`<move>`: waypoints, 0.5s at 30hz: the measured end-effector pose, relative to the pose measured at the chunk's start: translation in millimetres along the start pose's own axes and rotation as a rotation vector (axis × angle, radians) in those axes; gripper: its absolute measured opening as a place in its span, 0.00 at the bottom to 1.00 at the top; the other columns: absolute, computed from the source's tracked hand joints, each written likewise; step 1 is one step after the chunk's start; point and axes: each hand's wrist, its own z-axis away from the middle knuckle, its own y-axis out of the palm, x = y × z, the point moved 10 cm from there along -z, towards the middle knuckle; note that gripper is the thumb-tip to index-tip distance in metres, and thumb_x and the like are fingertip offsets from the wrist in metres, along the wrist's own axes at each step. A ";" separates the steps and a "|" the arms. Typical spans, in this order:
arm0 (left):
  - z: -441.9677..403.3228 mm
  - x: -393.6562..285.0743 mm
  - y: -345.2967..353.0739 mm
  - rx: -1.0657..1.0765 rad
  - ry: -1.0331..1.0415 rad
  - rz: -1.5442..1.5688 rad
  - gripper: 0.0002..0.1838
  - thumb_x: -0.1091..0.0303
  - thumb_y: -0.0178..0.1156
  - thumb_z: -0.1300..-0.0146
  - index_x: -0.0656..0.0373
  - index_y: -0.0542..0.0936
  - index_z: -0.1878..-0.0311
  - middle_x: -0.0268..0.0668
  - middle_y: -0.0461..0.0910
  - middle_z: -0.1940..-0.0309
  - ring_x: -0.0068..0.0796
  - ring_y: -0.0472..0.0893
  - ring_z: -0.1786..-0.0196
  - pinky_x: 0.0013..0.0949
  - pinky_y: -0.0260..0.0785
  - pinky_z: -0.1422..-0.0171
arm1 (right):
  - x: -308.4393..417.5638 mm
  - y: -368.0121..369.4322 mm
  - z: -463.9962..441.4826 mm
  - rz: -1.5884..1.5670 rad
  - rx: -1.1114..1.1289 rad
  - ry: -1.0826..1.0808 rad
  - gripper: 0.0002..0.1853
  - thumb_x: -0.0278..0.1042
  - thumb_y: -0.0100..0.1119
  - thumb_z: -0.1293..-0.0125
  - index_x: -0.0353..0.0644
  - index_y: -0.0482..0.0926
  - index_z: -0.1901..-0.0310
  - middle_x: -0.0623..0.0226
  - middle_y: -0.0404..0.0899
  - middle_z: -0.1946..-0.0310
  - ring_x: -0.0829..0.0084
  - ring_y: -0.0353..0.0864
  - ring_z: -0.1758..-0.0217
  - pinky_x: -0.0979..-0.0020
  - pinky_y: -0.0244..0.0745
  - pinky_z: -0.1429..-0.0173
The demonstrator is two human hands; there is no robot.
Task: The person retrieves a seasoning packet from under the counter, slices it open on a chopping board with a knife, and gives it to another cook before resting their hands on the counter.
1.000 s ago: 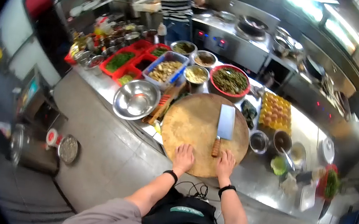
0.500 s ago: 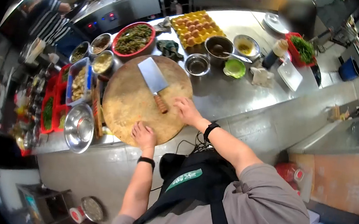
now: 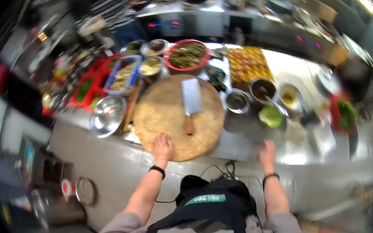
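Note:
A round wooden chopping board (image 3: 156,112) lies on the steel counter. On it rests a cleaver (image 3: 192,97), blade pointing away and wooden handle toward me. My left hand (image 3: 162,147) lies on the board's near edge, fingers stretched out and holding nothing. Off to the right of the board, my right hand (image 3: 266,154) is at the counter's front edge. Its fingers are smeared by motion, and I see no object in it. Nearest to it stands a green bowl (image 3: 271,116). A steel bowl of dark liquid (image 3: 237,101) sits just right of the board.
Behind the board are a red basin of green vegetables (image 3: 187,55) and a yellow tray of eggs (image 3: 250,64). An empty steel bowl (image 3: 107,116) and a blue-rimmed container (image 3: 123,74) stand at left. A person in a striped top (image 3: 111,5) is at back left.
My right hand has left the board and moved right, over the counter's front edge. My left hand stays on the board, and the cleaver lies where it was. The view has turned.

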 end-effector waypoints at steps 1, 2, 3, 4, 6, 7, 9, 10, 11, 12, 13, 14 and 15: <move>-1.7 -3.4 -5.2 0.019 0.005 0.018 0.19 0.63 0.60 0.37 0.59 0.78 0.44 0.46 0.77 0.41 0.50 0.73 0.35 0.52 0.62 0.27 | -19.1 -6.4 3.2 0.033 0.030 0.053 0.25 0.20 0.57 0.44 0.39 0.79 0.42 0.47 0.79 0.40 0.44 0.73 0.33 0.46 0.67 0.27; -2.1 2.5 -15.4 -0.016 -0.043 -0.012 0.19 0.63 0.60 0.37 0.59 0.78 0.44 0.46 0.77 0.41 0.50 0.73 0.35 0.52 0.62 0.27 | -38.3 -10.1 6.1 0.051 0.019 0.046 0.27 0.19 0.56 0.44 0.39 0.78 0.40 0.47 0.77 0.39 0.42 0.72 0.32 0.45 0.65 0.26; -2.8 -0.7 -15.9 -0.004 -0.028 0.023 0.19 0.63 0.60 0.36 0.59 0.77 0.44 0.46 0.77 0.41 0.50 0.73 0.35 0.51 0.61 0.27 | -48.1 -18.7 10.4 0.094 0.014 0.076 0.28 0.19 0.55 0.44 0.38 0.76 0.38 0.47 0.74 0.36 0.42 0.69 0.31 0.46 0.63 0.25; -4.8 -7.4 -13.7 0.013 -0.004 0.066 0.19 0.63 0.60 0.36 0.59 0.77 0.44 0.46 0.77 0.41 0.50 0.73 0.35 0.51 0.61 0.26 | -58.8 -24.8 11.8 0.117 0.073 0.103 0.28 0.21 0.57 0.43 0.37 0.75 0.37 0.46 0.72 0.34 0.42 0.66 0.28 0.46 0.60 0.22; -3.4 -5.0 -15.0 0.020 -0.029 0.057 0.19 0.62 0.61 0.35 0.59 0.77 0.44 0.46 0.77 0.42 0.50 0.73 0.35 0.51 0.61 0.26 | -72.4 -39.0 13.3 0.185 0.089 0.130 0.26 0.24 0.59 0.38 0.37 0.74 0.36 0.46 0.71 0.33 0.43 0.66 0.27 0.46 0.59 0.21; -2.7 -10.0 -12.1 0.044 -0.028 0.059 0.19 0.61 0.61 0.35 0.59 0.77 0.44 0.46 0.77 0.42 0.50 0.73 0.35 0.51 0.61 0.26 | -77.8 -41.2 13.3 0.180 0.091 0.106 0.26 0.24 0.59 0.38 0.37 0.74 0.36 0.46 0.71 0.33 0.43 0.66 0.27 0.46 0.59 0.21; 0.7 -21.7 -6.5 0.006 -0.125 0.078 0.20 0.59 0.61 0.34 0.60 0.77 0.43 0.46 0.77 0.40 0.50 0.72 0.33 0.52 0.60 0.25 | -96.7 -43.6 11.6 0.245 0.075 0.123 0.24 0.27 0.60 0.34 0.37 0.74 0.36 0.47 0.71 0.33 0.43 0.65 0.26 0.46 0.58 0.20; 2.2 -23.7 -5.3 -0.016 -0.200 0.097 0.22 0.58 0.61 0.33 0.61 0.77 0.41 0.47 0.76 0.38 0.51 0.72 0.31 0.52 0.59 0.23 | -99.1 -43.6 10.1 0.238 0.075 0.111 0.24 0.27 0.60 0.34 0.37 0.74 0.36 0.47 0.71 0.33 0.43 0.65 0.26 0.46 0.58 0.20; 3.5 -32.5 -3.5 -0.025 -0.207 0.093 0.22 0.58 0.61 0.33 0.61 0.77 0.41 0.47 0.76 0.38 0.51 0.72 0.31 0.52 0.59 0.23 | -102.6 -43.1 9.3 0.269 0.080 0.112 0.24 0.29 0.59 0.33 0.38 0.73 0.36 0.47 0.69 0.32 0.43 0.64 0.26 0.47 0.58 0.20; 4.4 -34.3 -0.5 -0.032 -0.271 0.063 0.24 0.56 0.61 0.31 0.62 0.76 0.39 0.49 0.75 0.36 0.51 0.70 0.29 0.53 0.57 0.21 | -103.0 -40.8 5.4 0.297 0.079 0.116 0.23 0.30 0.59 0.31 0.38 0.72 0.35 0.48 0.68 0.31 0.43 0.64 0.26 0.47 0.58 0.20; 4.4 -35.1 1.9 -0.039 -0.334 0.032 0.27 0.54 0.60 0.30 0.64 0.75 0.36 0.50 0.73 0.33 0.52 0.68 0.27 0.53 0.55 0.20 | -100.9 -37.1 3.0 0.288 0.075 0.110 0.23 0.30 0.59 0.31 0.38 0.72 0.35 0.48 0.68 0.31 0.43 0.64 0.26 0.47 0.58 0.20; 7.2 -34.7 4.9 -0.040 -0.404 0.000 0.29 0.53 0.60 0.29 0.65 0.73 0.34 0.52 0.72 0.30 0.52 0.66 0.25 0.54 0.53 0.18 | -103.9 -36.2 4.7 0.313 0.081 0.146 0.23 0.31 0.59 0.31 0.39 0.72 0.35 0.49 0.68 0.31 0.44 0.63 0.26 0.47 0.59 0.20; 5.4 -36.4 7.2 -0.042 -0.412 -0.009 0.29 0.53 0.60 0.29 0.65 0.73 0.34 0.52 0.72 0.30 0.52 0.66 0.25 0.54 0.53 0.18 | -108.3 -34.8 4.9 0.338 0.090 0.183 0.23 0.33 0.59 0.31 0.40 0.72 0.35 0.50 0.68 0.31 0.44 0.63 0.26 0.47 0.59 0.21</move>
